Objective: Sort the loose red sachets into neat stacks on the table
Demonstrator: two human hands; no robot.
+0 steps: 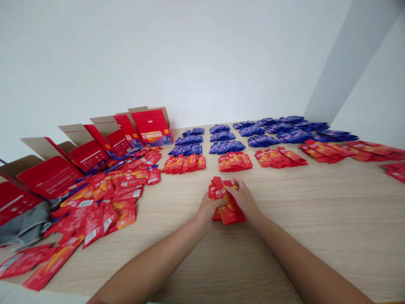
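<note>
Grip: left hand and right hand both clasp one sachet stack. Open surface lies right of stack.

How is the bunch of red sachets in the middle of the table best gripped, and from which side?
By its two side edges, one hand from each side, as the left hand and right hand do. The red sachets are flat, thin and fanned at the top, so side pressure would likely keep them together.

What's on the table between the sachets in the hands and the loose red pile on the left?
Nothing: the head view shows bare wooden table between the held sachets and the loose pile.
</note>
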